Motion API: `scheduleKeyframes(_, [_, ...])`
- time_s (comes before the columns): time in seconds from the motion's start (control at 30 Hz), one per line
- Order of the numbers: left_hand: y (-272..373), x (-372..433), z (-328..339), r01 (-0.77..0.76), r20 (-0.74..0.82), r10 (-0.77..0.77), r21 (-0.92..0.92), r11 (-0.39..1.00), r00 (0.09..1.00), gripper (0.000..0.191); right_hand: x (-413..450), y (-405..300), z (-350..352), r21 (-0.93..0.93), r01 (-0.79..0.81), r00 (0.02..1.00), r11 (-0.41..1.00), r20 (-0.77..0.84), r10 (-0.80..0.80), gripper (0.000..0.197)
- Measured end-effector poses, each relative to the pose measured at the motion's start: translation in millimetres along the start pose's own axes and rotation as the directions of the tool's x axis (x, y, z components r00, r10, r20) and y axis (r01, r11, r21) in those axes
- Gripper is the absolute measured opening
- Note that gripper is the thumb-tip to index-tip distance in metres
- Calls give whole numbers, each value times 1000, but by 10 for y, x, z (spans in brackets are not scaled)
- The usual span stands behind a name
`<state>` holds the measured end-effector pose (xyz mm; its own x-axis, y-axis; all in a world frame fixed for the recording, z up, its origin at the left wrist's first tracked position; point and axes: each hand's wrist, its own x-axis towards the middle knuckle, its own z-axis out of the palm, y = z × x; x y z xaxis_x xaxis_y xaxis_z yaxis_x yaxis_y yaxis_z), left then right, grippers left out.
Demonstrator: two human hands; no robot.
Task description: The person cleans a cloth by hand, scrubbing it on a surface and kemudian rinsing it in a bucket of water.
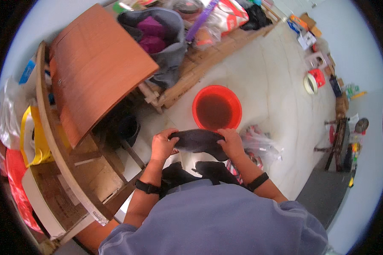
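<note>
Between my two hands a dark cloth [199, 140] is held stretched sideways, its lower right corner sagging. My left hand [164, 143] pinches one end with the thumb on the near face. At the other end my right hand [231, 143] grips the cloth's upper corner. Just beyond the cloth, on the floor, stands a red plastic basin [237, 108] with dark, murky liquid [214, 110] in it. The cloth's upper edge overlaps the basin's near rim in the picture; whether they touch I cannot tell.
Left of me is a wooden cabinet frame [73, 181] with a tilted brown board [102, 63]. A grey fabric bin [170, 54] holds purple cloth on a wooden platform [207, 63]. Clear plastic bags [261, 143] lie right of the basin on the pale floor [268, 79]. A dark stool [336, 145] is farther right.
</note>
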<state>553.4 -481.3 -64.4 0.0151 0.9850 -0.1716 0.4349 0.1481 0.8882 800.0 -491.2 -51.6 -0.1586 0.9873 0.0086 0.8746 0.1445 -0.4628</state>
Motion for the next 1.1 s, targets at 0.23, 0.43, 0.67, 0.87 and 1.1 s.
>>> scheduleKeyframes(0.23, [6,335,770,-190,203,143,235,953,969,24,-475,862,54,330,-298,948,896,-6,318,29])
scheduleKeyframes(0.43, [516,838,1141,-269,208,205,354,896,956,22,-157,1180,-142,334,-170,934,927,-245,260,31])
scheduleKeyframes(0.67, [259,1368,1433,-290,321,152,443,849,935,31,-134,1656,121,214,-219,976,952,37,216,28])
scheduleKeyframes(0.87, [-198,1523,1823,-35,528,-199,400,916,826,43,-539,1926,232,109,-474,819,874,419,393,35])
scheduleKeyframes(1.1, [-768,1772,2341,204,504,-350,322,924,790,51,21,2690,1274,478,-771,631,420,490,601,49])
